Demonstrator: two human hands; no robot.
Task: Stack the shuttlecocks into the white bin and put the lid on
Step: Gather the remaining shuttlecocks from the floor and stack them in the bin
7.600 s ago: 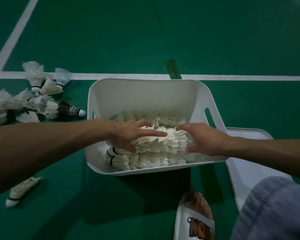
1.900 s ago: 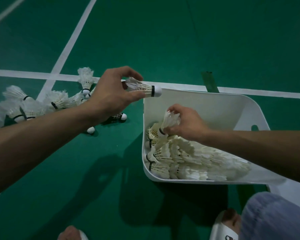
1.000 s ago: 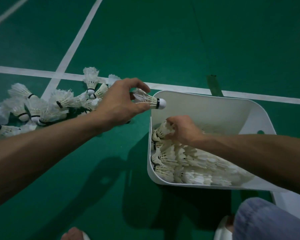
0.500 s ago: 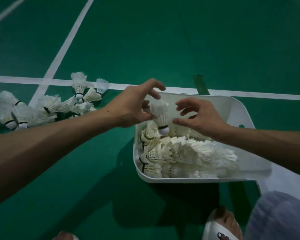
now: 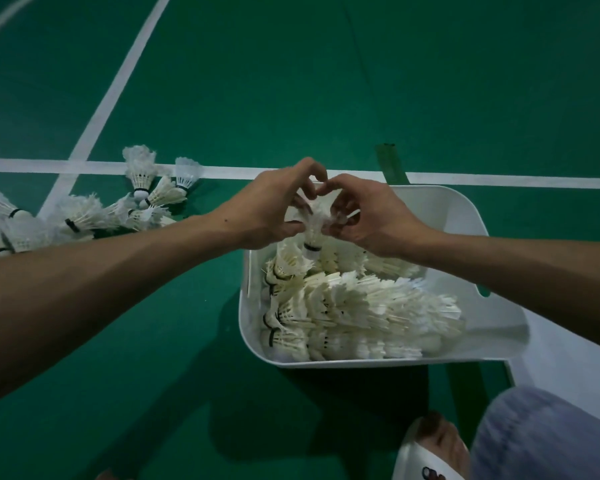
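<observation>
The white bin [image 5: 465, 216] stands on the green court floor at centre right, with rows of nested white shuttlecocks [image 5: 354, 306] lying in it. Above its far left corner, one shuttlecock [image 5: 313, 233] hangs cork down between both hands. My left hand [image 5: 274, 206] pinches its feathers from the left and my right hand [image 5: 368, 216] pinches them from the right. Our fingertips nearly meet above it. A flat white lid [image 5: 561, 362] lies on the floor at the bin's right side, partly hidden by my right forearm.
A loose heap of shuttlecocks [image 5: 84, 213] lies on the floor at left, along a white court line [image 5: 229, 169]. My foot in a white slipper [image 5: 430, 455] and a blue-clad knee [image 5: 548, 438] are at the bottom right, close to the bin.
My right hand has left the rows in the bin and closed on the shuttlecock that my left hand brought over. That shuttlecock turned from lying sideways to cork down.
</observation>
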